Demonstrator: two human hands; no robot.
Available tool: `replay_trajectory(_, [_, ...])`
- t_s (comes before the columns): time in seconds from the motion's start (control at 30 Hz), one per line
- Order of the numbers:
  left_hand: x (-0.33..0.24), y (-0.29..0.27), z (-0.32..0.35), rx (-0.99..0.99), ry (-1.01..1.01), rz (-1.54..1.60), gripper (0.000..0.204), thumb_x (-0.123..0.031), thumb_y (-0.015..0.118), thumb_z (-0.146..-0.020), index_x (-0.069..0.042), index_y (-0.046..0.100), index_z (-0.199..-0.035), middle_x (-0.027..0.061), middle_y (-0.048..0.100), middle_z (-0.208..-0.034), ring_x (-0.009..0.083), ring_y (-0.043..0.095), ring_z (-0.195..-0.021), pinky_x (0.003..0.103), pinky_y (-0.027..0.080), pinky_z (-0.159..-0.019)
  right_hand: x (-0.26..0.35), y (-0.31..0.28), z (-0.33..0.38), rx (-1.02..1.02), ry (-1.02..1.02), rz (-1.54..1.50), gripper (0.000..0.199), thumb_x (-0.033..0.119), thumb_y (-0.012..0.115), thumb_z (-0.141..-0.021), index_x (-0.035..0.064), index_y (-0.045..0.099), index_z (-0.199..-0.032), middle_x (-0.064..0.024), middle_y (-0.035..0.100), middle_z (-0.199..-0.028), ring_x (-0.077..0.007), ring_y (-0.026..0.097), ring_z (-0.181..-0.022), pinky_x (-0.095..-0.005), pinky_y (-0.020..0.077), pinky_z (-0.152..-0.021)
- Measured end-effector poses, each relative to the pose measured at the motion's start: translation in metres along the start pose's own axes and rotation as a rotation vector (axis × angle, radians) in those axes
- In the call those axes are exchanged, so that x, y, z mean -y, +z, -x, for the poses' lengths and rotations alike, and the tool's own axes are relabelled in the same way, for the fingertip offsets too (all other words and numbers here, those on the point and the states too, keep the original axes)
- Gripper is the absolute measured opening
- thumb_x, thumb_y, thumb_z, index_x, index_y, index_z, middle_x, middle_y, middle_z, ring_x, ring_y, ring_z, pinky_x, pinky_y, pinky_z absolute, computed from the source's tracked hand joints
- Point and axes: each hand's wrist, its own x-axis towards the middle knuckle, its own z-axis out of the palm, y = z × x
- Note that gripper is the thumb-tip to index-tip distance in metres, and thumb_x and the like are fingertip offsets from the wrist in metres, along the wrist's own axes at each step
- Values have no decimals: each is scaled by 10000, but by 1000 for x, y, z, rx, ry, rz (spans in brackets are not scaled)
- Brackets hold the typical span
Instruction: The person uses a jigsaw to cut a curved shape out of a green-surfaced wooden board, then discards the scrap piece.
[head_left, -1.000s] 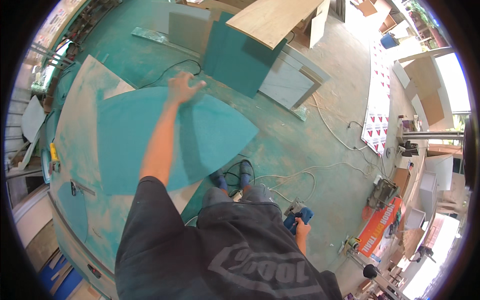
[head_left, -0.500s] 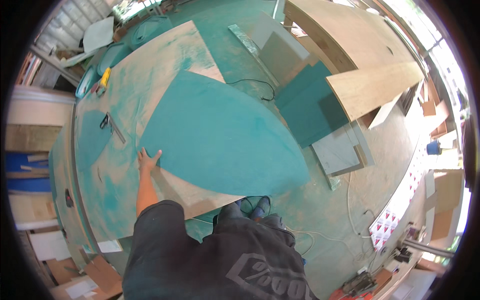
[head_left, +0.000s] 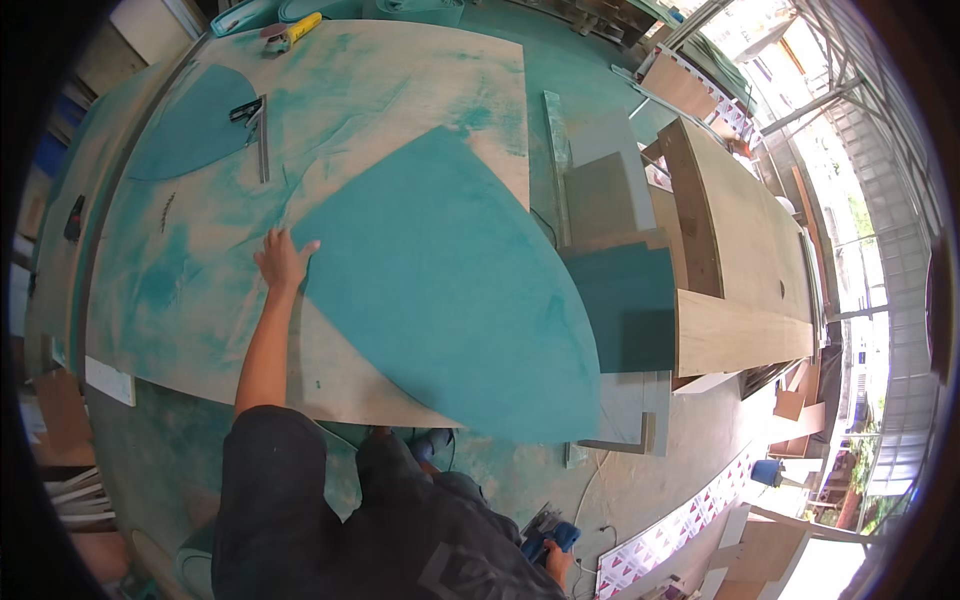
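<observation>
A large teal sheet (head_left: 440, 280) with curved sides lies on the big, teal-stained board (head_left: 400, 75). Its right part reaches out past the board's edge. My left hand (head_left: 282, 262) rests at the sheet's left corner, fingers spread and thumb against the edge. Low in the picture, right of my body, my right hand (head_left: 558, 566) is closed around a blue power tool (head_left: 550, 535). The tool looks like a jigsaw, though my shirt hides part of it. A smaller teal curved piece (head_left: 190, 125) lies farther left, beside a metal rule (head_left: 264, 140) and a black-handled tool (head_left: 245, 110).
A yellow and grey power tool (head_left: 290, 34) lies at the board's far edge. Right of the sheet stand a teal panel (head_left: 625, 305) and a wooden box-like structure (head_left: 750, 230). A cable (head_left: 590, 485) runs over the floor (head_left: 520, 480). A red-and-white patterned strip (head_left: 670, 525) lies at lower right.
My view has shifted, so the board now shows more fully. The right hand with the blue power tool has come into sight. My left hand stays at the sheet's corner.
</observation>
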Motion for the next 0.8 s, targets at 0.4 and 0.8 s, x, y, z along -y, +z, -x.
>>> replay_trajectory(0.4, [67,-37,355,366,-313,167,943,-649,832,-735,87,566,-1262,289,680,-1170,464,653,-1106,514,531,-923,12,70,-34,19,-183,-39,297,186,794,-676,-34,757,-872,-108,722,-740,-239,681,-661,-395,539,-652])
replay_trajectory(0.8, [-81,-41,464,880,-649,748,894,-644,744,-860,125,565,-1280,221,710,-1100,339,755,-768,406,630,-646,-28,86,-59,60,-188,84,329,220,824,-648,-24,758,-860,-151,737,-755,-295,718,-697,-422,555,-684])
